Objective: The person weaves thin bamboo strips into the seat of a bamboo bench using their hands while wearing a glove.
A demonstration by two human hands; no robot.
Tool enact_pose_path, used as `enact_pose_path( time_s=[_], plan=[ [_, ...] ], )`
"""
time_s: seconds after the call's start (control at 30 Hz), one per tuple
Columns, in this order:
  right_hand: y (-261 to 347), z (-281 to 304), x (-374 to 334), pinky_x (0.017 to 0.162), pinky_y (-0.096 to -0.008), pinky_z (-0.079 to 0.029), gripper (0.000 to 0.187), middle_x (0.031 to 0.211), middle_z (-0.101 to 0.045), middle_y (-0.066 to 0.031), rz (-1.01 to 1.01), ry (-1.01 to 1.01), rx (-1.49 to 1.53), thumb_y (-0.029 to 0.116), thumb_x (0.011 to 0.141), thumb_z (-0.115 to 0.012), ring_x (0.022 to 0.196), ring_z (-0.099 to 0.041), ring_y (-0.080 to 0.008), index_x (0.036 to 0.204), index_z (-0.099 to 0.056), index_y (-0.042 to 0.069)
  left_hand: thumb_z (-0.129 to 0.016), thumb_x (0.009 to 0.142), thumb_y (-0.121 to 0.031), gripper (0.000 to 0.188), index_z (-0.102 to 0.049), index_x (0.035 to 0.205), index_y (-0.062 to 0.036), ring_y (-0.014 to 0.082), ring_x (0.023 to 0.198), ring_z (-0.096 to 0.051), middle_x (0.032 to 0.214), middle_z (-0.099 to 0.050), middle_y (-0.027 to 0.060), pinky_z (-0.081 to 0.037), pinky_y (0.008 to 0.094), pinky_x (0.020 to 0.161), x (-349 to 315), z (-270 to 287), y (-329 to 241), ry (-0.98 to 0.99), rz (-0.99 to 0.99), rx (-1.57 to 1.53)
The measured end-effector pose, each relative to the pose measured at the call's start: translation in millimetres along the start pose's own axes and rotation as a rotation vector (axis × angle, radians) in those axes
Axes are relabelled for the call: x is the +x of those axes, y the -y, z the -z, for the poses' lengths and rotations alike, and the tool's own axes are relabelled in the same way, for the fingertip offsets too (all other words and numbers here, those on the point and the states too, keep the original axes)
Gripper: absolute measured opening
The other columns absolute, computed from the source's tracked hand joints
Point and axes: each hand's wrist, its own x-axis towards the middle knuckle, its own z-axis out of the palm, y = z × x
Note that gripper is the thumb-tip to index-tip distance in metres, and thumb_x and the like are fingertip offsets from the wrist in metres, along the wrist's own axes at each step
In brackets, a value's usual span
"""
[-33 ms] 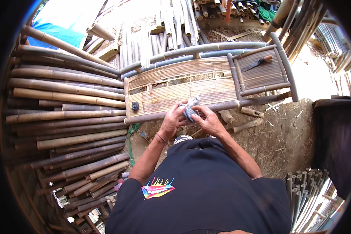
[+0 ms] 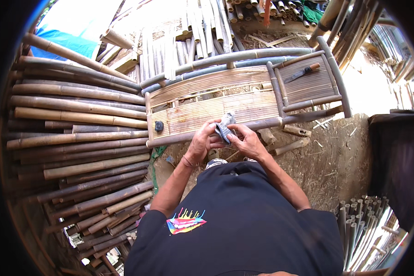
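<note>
A greyish-white knitted work glove [image 2: 226, 123] with a darker blue-grey cuff is bunched up between my two hands, over the near rail of a bamboo bench [image 2: 202, 130]. My left hand [image 2: 201, 141] pinches its left side at the cuff, fingertips curled. From the other side, my right hand [image 2: 247, 141] grips the cuff between thumb and fingers. The palms and part of the glove's lower end are hidden. On the slatted seat, left of my hands, sits a small black object [image 2: 159, 126], perhaps a tape measure.
A knife with a wooden handle [image 2: 302, 72] lies on the bench's right-hand slatted panel. Stacked bamboo poles [image 2: 85, 110] fill the left side. Upright poles [image 2: 354, 230] stand at lower right, beside a dark cloth [image 2: 395, 161]. Offcuts [image 2: 292, 146] litter the dirt floor.
The glove's cuff has shifted slightly between my fingers, which keep their hold. Both hands stay in nearly the same place.
</note>
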Motion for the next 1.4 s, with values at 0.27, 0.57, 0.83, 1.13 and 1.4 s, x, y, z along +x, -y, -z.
enact_pose_path(
  time_s=[0.27,0.57,0.83,1.13,1.4],
  plan=[
    [8,-7,20,0.079,-0.0383,-0.054,0.029,0.109,-0.067,-0.0209,-0.034,-0.172,-0.313,0.019,0.091,-0.061,0.089,-0.069,-0.032,0.111,-0.066,-0.001,-0.069,0.072,-0.017,0.02,-0.062,0.085,-0.0041,0.0356,0.072,-0.065,0.099,-0.066,0.0216,-0.054,0.0443,0.061,62,43,-11,0.046,-0.725,1.719],
    [-8,-65,19,0.084,-0.0417,-0.046,0.022,0.098,-0.049,-0.0185,0.465,-0.625,-0.356,-0.008,0.081,-0.05,0.095,-0.051,-0.0326,0.1,-0.051,0.0,-0.061,0.092,-0.03,0.032,-0.065,0.093,0.0018,0.0135,0.057,-0.065,0.071,-0.066,0.0093,-0.053,0.0296,0.048,70,16,14,-0.06,-0.19,1.09],
    [-67,-28,25,0.064,-0.0493,-0.052,0.014,0.076,-0.065,-0.0248,-0.192,0.494,-0.686,0.009,0.09,-0.051,0.075,-0.065,-0.0415,0.091,-0.062,0.001,-0.05,0.093,-0.025,0.023,-0.063,0.085,-0.0076,0.0318,0.062,-0.068,0.066,-0.066,0.017,-0.054,0.0462,0.055,58,17,66,-0.253,-0.39,1.733],
    [-135,45,26,0.094,-0.0345,-0.048,0.035,0.119,-0.063,-0.0165,0.286,-0.317,-0.368,0.003,0.087,-0.046,0.11,-0.059,-0.0255,0.12,-0.059,-0.003,-0.057,0.085,-0.019,0.054,-0.04,0.136,-0.0063,0.0332,0.094,-0.063,0.103,-0.063,0.0143,-0.052,0.044,0.08,41,-46,61,-0.003,-0.741,1.409],
    [-122,89,-3,0.101,-0.0371,-0.044,0.042,0.13,-0.059,-0.0105,-0.217,-0.333,0.928,0.027,0.097,-0.048,0.116,-0.056,-0.0249,0.13,-0.056,0.003,-0.061,0.085,-0.033,0.033,-0.059,0.103,-0.005,0.0348,0.094,-0.065,0.1,-0.065,0.0159,-0.052,0.0463,0.082,65,-66,122,0.039,-0.339,1.471]
  ],
)
